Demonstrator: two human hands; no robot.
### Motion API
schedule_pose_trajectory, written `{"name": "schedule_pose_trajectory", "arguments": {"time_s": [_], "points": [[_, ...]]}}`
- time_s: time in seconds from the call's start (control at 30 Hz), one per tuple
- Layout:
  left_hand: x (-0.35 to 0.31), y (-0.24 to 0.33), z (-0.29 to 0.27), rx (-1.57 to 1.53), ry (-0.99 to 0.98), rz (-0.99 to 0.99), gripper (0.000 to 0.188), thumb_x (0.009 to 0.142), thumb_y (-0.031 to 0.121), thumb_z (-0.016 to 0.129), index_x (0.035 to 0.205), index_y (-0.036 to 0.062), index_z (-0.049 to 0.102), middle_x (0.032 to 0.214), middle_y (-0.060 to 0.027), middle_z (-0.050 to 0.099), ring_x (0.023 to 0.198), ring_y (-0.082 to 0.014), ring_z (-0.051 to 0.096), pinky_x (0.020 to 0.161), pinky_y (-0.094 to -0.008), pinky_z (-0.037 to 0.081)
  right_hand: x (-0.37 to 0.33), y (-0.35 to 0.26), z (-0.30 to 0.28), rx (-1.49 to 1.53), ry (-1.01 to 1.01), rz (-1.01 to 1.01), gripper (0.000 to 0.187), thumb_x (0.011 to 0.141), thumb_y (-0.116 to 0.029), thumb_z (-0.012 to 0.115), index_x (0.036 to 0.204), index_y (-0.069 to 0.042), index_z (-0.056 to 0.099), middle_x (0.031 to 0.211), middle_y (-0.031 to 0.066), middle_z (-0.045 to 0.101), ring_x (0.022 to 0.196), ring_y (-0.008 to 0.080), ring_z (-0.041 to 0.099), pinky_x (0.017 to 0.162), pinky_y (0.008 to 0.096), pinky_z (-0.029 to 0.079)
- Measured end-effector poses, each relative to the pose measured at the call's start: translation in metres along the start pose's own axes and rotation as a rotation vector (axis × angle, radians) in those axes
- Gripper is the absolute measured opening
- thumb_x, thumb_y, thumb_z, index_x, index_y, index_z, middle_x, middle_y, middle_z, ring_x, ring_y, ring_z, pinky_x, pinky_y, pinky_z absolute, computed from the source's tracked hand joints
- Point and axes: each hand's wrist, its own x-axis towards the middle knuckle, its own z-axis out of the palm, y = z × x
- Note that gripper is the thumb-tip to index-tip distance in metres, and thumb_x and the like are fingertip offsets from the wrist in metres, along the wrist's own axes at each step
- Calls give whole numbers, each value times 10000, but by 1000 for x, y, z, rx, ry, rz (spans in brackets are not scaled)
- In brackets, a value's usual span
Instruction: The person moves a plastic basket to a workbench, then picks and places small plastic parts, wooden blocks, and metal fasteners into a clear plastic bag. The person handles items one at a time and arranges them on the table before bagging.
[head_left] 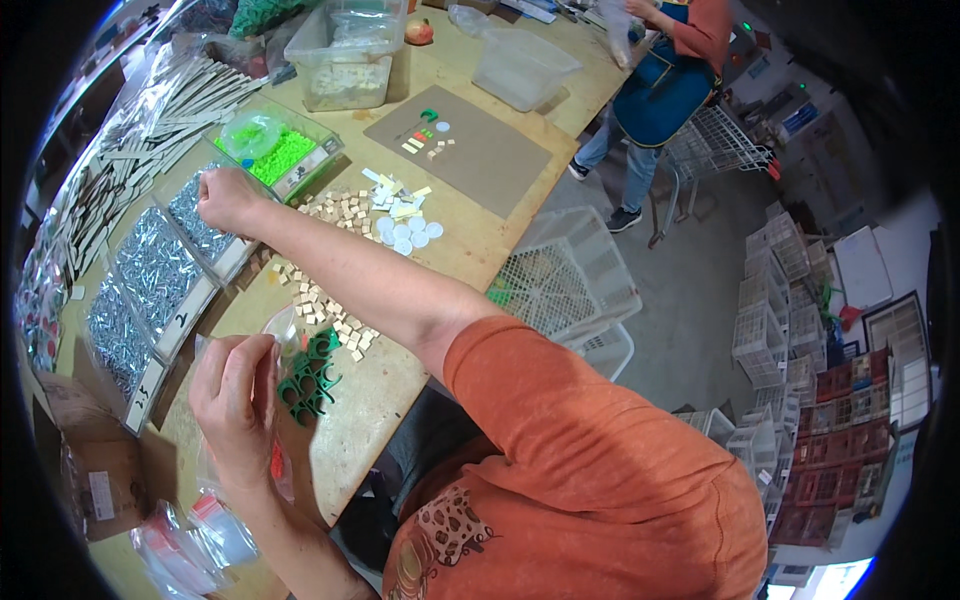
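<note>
Looked like mid-kit-filling: left hand (232, 395) pinched a clear bag (283, 330) open, right hand (228, 198) had its fingers bunched in the screw tray (200, 215). Next probably needed screws carried to the bag.

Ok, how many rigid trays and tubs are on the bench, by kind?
Clear trays of silver metal screws: 3
Clear tray of bright green plastic pieces: 1
Large clear plastic tubs: 2
Total: 6
Not counted: the clear plastic bag in the left hand.

right hand (225, 197) fingers hidden in screw tray (200, 215), co-worker (665, 60) cut off at top
</note>
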Motion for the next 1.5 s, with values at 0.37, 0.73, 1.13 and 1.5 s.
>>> {"name": "schedule_pose_trajectory", "arguments": {"time_s": [0.37,0.73,1.13,1.5], "points": [[-1,-11,1,24,46,-16,134,765,46,720,861,52,627,760,-96,588,667,-270,597,596,-357,475,10,13,-8,558,-148,-2,128,846,-32,542,938,34,602,786,162,697,544,172,663,426,256,480],[-4,-18,-1,16,50,-29,124,779,9,716,866,27,628,779,-105,592,683,-266,594,600,-350,467,41,10,-18,1258,-433,443,135,854,-89,586,838,43,558,883,181,613,677,171,593,480,232,480],[-4,-17,-1,21,57,-44,129,768,42,711,862,49,623,766,-99,580,677,-272,590,599,-364,471,39,21,19,578,-159,132,73,782,-69,590,812,-15,628,668,66,574,606,179,545,542,308,460],[-2,-14,0,38,12,-17,115,816,-54,681,890,-3,610,780,-106,573,657,-207,577,601,-304,469,40,10,38,-423,-162,212,268,783,-174,685,1026,-63,711,1140,157,678,1098,278,648,907,362,533]]}}
